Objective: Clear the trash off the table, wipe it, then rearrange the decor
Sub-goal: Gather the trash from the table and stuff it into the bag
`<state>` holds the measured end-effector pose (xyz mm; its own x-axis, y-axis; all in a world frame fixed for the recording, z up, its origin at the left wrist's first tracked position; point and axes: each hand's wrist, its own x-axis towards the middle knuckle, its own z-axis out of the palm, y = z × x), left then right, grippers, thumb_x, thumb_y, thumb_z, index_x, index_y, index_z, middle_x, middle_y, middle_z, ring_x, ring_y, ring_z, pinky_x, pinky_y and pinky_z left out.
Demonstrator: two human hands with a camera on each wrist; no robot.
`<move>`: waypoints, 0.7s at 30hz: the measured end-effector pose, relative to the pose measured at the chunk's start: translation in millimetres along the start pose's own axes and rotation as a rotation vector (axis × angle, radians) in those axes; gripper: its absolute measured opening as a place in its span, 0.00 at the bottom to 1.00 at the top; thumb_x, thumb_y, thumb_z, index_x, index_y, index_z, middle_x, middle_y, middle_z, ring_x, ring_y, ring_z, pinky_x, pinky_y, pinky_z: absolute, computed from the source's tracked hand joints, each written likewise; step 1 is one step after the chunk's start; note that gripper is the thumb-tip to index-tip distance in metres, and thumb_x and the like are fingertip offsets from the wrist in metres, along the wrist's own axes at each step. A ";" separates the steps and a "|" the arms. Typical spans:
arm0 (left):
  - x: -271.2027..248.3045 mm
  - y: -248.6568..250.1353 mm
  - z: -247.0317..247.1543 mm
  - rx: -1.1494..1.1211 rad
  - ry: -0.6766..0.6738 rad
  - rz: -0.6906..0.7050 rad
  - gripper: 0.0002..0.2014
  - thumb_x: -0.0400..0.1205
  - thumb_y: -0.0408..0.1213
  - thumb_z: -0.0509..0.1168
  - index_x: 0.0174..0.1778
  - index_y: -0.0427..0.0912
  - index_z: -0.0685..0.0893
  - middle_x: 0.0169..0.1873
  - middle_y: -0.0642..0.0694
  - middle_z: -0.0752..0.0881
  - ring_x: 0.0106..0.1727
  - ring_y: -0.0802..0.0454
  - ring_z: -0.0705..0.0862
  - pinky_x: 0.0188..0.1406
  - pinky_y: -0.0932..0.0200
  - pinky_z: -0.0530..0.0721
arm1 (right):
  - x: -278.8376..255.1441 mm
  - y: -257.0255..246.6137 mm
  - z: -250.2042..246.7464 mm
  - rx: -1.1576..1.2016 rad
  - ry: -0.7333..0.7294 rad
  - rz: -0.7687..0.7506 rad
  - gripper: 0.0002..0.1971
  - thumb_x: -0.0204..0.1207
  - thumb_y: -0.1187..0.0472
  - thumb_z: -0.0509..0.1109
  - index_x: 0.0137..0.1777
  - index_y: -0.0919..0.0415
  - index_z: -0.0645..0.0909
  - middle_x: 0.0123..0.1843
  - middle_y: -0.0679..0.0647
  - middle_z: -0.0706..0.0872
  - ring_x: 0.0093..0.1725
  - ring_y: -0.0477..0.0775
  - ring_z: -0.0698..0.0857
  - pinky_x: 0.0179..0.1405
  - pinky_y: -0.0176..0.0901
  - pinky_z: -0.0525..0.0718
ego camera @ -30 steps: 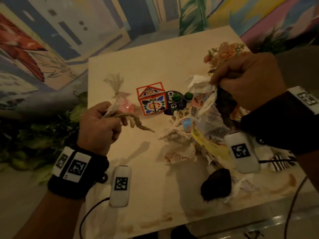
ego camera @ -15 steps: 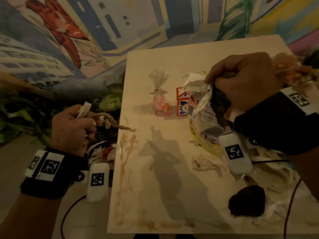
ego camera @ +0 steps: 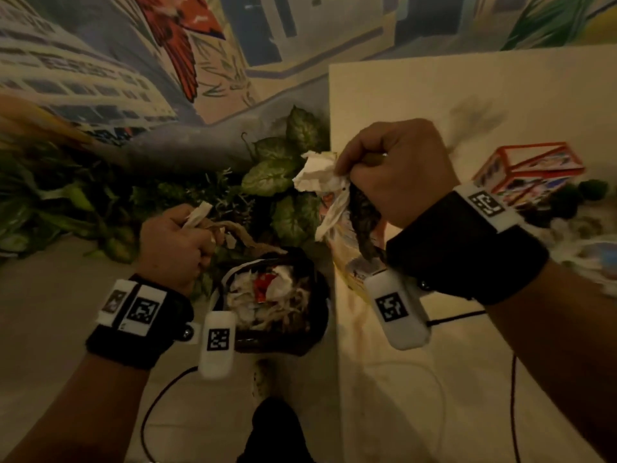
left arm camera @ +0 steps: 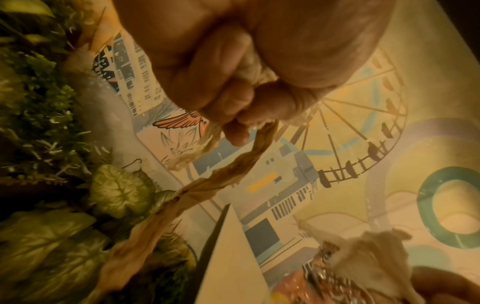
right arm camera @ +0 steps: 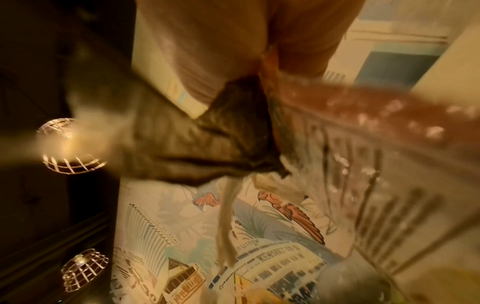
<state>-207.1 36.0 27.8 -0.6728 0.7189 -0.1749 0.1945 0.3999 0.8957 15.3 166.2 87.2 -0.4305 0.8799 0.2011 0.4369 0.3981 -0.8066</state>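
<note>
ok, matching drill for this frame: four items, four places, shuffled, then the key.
1. twisted brown paper strip
2. crumpled white tissue wad
3. black trash bin full of paper scraps
4. red-framed patterned decor box

a. on the table
b. in the right hand
c. on the floor beside the table
d. in the left hand

Pairs: 1-d, 2-b, 3-c, 4-a
</note>
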 end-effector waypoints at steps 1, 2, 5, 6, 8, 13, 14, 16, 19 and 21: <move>11.3 -10.8 -7.3 0.015 -0.023 -0.023 0.04 0.66 0.15 0.58 0.31 0.25 0.75 0.21 0.40 0.79 0.13 0.54 0.66 0.14 0.69 0.62 | 2.3 -4.2 24.5 -0.002 -0.009 0.028 0.13 0.61 0.72 0.65 0.29 0.54 0.86 0.29 0.44 0.84 0.33 0.39 0.81 0.35 0.26 0.78; 22.2 -23.2 -14.8 0.026 -0.042 -0.050 0.04 0.66 0.16 0.59 0.31 0.26 0.75 0.23 0.35 0.78 0.14 0.53 0.66 0.15 0.68 0.62 | 3.5 -7.4 49.5 -0.008 -0.018 0.059 0.13 0.61 0.72 0.66 0.28 0.55 0.86 0.29 0.44 0.83 0.33 0.40 0.81 0.36 0.27 0.78; 52.3 -61.9 -34.4 0.095 -0.100 -0.069 0.06 0.64 0.24 0.62 0.23 0.38 0.76 0.25 0.29 0.76 0.20 0.49 0.68 0.21 0.58 0.65 | 3.2 -11.1 118.8 -0.052 -0.061 0.173 0.13 0.63 0.72 0.66 0.28 0.53 0.86 0.31 0.45 0.84 0.38 0.46 0.85 0.42 0.36 0.82; 60.8 -74.9 -39.6 0.122 -0.131 -0.059 0.05 0.62 0.28 0.62 0.22 0.40 0.74 0.24 0.29 0.75 0.21 0.48 0.68 0.23 0.55 0.66 | 3.0 -10.2 138.2 -0.064 -0.073 0.215 0.14 0.64 0.72 0.65 0.28 0.52 0.85 0.32 0.46 0.85 0.39 0.46 0.85 0.43 0.37 0.83; 75.8 -101.6 -47.2 0.179 -0.191 -0.067 0.04 0.59 0.34 0.61 0.23 0.37 0.74 0.24 0.28 0.75 0.23 0.46 0.68 0.25 0.51 0.68 | 1.7 -3.7 170.9 -0.088 -0.084 0.309 0.15 0.65 0.73 0.64 0.29 0.53 0.86 0.34 0.47 0.86 0.39 0.45 0.84 0.43 0.35 0.82; 100.3 -154.1 -45.2 0.241 -0.278 -0.179 0.03 0.60 0.36 0.61 0.20 0.48 0.77 0.19 0.42 0.72 0.26 0.43 0.70 0.29 0.51 0.69 | -2.6 21.0 222.1 -0.117 -0.092 0.528 0.15 0.70 0.73 0.62 0.37 0.59 0.89 0.45 0.53 0.90 0.48 0.49 0.85 0.47 0.33 0.79; 103.5 -163.4 -42.5 0.249 -0.278 -0.200 0.03 0.60 0.37 0.62 0.20 0.46 0.76 0.19 0.41 0.71 0.26 0.43 0.70 0.28 0.51 0.69 | -3.6 27.4 230.9 -0.126 -0.088 0.565 0.15 0.71 0.73 0.61 0.39 0.60 0.90 0.47 0.53 0.90 0.49 0.49 0.85 0.47 0.31 0.77; 108.9 -181.2 -35.1 0.260 -0.276 -0.256 0.05 0.61 0.37 0.62 0.22 0.40 0.75 0.20 0.38 0.71 0.26 0.43 0.70 0.28 0.51 0.69 | -6.1 43.6 250.5 -0.132 -0.084 0.623 0.16 0.72 0.73 0.60 0.41 0.62 0.90 0.48 0.55 0.90 0.51 0.51 0.85 0.48 0.31 0.77; 116.3 -204.8 -19.9 0.295 -0.295 -0.340 0.09 0.69 0.30 0.65 0.24 0.36 0.74 0.22 0.38 0.72 0.29 0.44 0.72 0.27 0.54 0.67 | -9.5 73.1 277.8 -0.128 -0.084 0.685 0.15 0.74 0.73 0.61 0.42 0.64 0.90 0.51 0.59 0.89 0.51 0.56 0.86 0.53 0.37 0.82; 121.9 -225.7 -9.5 0.335 -0.315 -0.374 0.12 0.75 0.26 0.63 0.25 0.39 0.74 0.23 0.44 0.72 0.33 0.45 0.73 0.27 0.60 0.65 | -9.4 94.6 292.6 -0.152 -0.132 0.732 0.14 0.75 0.73 0.61 0.46 0.65 0.90 0.56 0.61 0.88 0.55 0.59 0.85 0.56 0.38 0.80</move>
<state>-339.7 28.0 -191.7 -0.5044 0.6080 -0.6131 0.2342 0.7798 0.5806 -170.5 119.7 -153.6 -0.0754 0.8989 -0.4317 0.7473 -0.2357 -0.6213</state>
